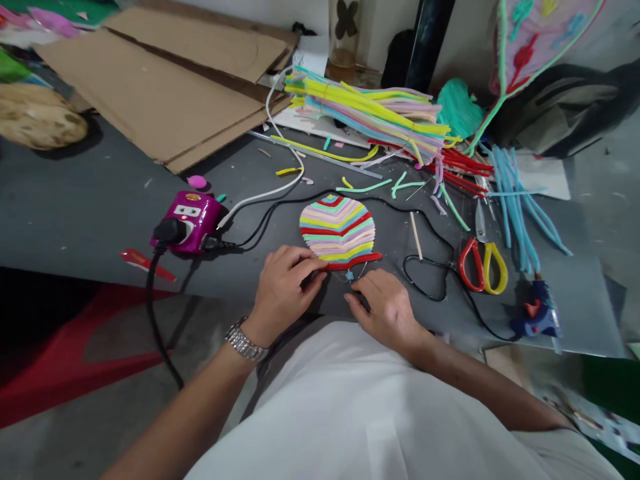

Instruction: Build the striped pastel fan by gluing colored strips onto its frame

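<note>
A rounded panel of pastel and red foam strips (339, 230), laid in chevrons, lies flat on the grey work surface (100, 180). My left hand (287, 287) grips the panel's lower left edge between thumb and fingers. A thicker red strip (353, 261) curves along the panel's bottom edge. My right hand (385, 310) rests just below that strip, its fingertips beside a small blue piece (349, 275) and a thin wire loop. The fingertips hide whatever lies under them.
A blue glue gun (537, 313) and red-and-yellow-handled scissors (483, 267) lie to the right. Behind the panel is a large bundle of coloured strips (365, 113). A magenta power strip (187, 221) stands left, its black and white cables crossing the surface. Cardboard sheets (165, 87) lie behind.
</note>
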`<state>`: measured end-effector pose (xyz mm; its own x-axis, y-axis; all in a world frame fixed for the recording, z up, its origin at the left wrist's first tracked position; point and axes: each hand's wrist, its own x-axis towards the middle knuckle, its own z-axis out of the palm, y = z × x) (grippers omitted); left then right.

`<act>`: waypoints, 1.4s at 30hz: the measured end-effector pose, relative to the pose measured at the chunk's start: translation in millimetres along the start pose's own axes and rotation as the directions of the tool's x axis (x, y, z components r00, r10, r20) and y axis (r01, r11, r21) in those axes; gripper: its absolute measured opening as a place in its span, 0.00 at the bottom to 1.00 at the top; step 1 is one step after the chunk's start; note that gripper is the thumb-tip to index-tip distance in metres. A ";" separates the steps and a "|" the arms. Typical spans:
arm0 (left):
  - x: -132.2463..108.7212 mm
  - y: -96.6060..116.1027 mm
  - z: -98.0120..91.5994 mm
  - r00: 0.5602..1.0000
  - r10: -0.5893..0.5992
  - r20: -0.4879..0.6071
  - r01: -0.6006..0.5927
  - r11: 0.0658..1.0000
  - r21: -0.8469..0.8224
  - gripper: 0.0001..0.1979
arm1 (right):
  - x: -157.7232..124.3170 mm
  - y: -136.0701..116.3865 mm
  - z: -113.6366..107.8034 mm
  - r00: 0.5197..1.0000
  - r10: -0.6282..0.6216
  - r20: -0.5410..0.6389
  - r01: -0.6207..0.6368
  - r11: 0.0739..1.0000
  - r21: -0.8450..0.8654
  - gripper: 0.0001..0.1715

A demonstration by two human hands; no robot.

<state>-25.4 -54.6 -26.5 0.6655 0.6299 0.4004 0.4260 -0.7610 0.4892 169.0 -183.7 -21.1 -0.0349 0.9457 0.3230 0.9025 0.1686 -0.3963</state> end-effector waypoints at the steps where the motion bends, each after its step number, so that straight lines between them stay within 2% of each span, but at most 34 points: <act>1: 0.1 -0.2 0.4 1.000 0.006 -0.004 -0.006 1.000 0.002 0.04 | -0.5 -0.3 0.2 1.000 0.003 0.001 -0.003 1.000 -0.002 0.13; 6: 0.6 -0.8 1.0 1.000 0.023 -0.009 -0.023 1.000 -0.005 0.03 | -2.4 3.0 -3.9 1.000 0.027 -0.003 -0.027 0.999 0.019 0.12; 9: 0.8 -0.8 0.7 1.000 0.007 0.000 -0.007 1.000 -0.010 0.06 | -0.9 10.3 -10.0 0.994 0.084 -0.073 -0.083 0.996 0.016 0.09; 13: 0.3 -0.8 0.4 1.000 0.005 -0.016 -0.005 1.000 -0.021 0.10 | 6.6 23.7 -16.6 0.980 0.122 -0.159 -0.136 0.988 -0.078 0.10; 20: -0.2 -1.0 -0.3 0.999 0.033 -0.037 -0.034 0.999 -0.021 0.07 | 15.8 37.4 -12.3 0.995 0.051 -0.084 -0.061 0.991 -0.122 0.19; 29: 0.0 1.0 0.5 0.999 0.034 0.006 -0.035 0.999 0.015 0.06 | 14.0 38.5 -6.3 0.996 0.079 -0.046 -0.084 0.991 -0.105 0.20; 33: 1.5 2.3 0.4 0.999 0.032 -0.002 -0.032 0.999 0.007 0.06 | 14.2 30.9 -12.2 0.993 0.053 -0.105 -0.069 0.986 -0.152 0.17; 36: 2.6 3.3 -1.5 1.000 -0.001 0.003 0.001 0.998 -0.055 0.06 | 10.6 16.6 -17.2 0.992 0.014 -0.122 -0.033 0.987 -0.155 0.06; 39: 3.0 4.4 -3.9 0.998 -0.050 -0.025 0.047 0.991 -0.126 0.07 | 5.8 0.5 -15.5 0.999 0.003 -0.047 -0.010 0.989 -0.148 0.14; 42: 2.1 6.0 -6.6 0.985 -0.137 -0.109 0.114 0.975 -0.191 0.07 | 4.1 -10.3 -10.1 0.998 0.061 -0.009 -0.062 0.976 -0.209 0.11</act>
<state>-25.5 -56.8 -17.6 0.5302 0.7411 0.4119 0.3743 -0.6405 0.6706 163.8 -184.4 -7.0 0.0244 0.9517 0.3061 0.9727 0.0481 -0.2271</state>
